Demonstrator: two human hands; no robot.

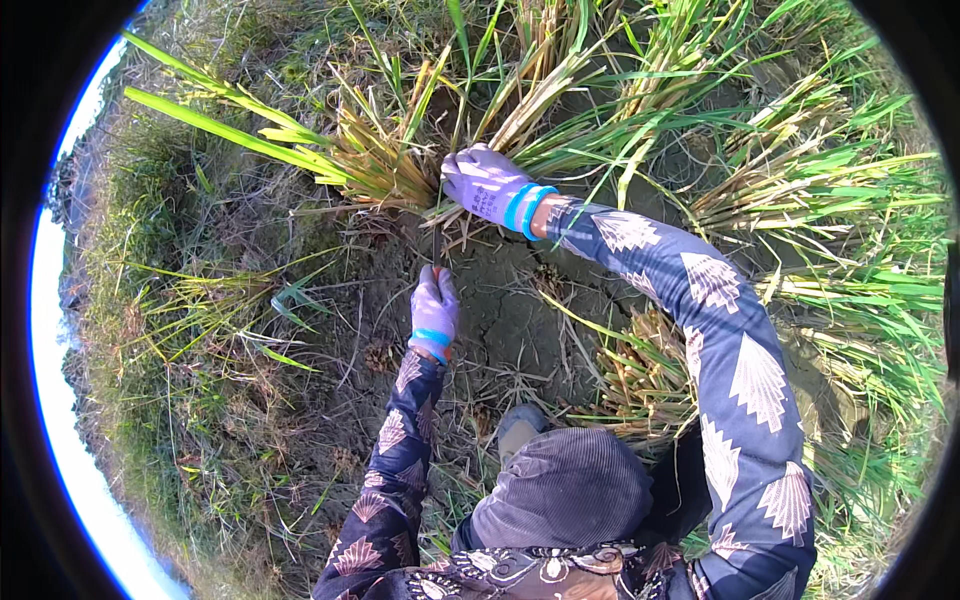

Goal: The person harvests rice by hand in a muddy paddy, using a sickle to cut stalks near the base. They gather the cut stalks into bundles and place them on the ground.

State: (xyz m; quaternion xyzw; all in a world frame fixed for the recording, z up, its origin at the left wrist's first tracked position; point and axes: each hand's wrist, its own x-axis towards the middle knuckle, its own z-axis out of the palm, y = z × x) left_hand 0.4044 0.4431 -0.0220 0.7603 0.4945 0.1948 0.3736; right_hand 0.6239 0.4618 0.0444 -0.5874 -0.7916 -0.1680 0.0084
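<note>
My left hand (435,304), in a pale purple knit glove with a blue cuff, is closed around the orange-red handle of a tool. Its narrow dark blade (437,244) points up the picture to the base of a clump of grass-like stalks (386,169); the blade's tip is hidden. Just above it, my right hand (480,180), gloved alike, is curled at the base of the stalks, back of the hand up, fingertips hidden. Green and dry yellow stalks fan out to its left, and more lie behind it.
A cut-looking bundle of stalks (649,371) lies by my right arm. More leafy clumps (795,180) stand along the top and right. Cracked soil (502,300) shows between the hands and my knee (562,487). My shoe (521,427) rests near it. Weedy grass (202,360) covers the left.
</note>
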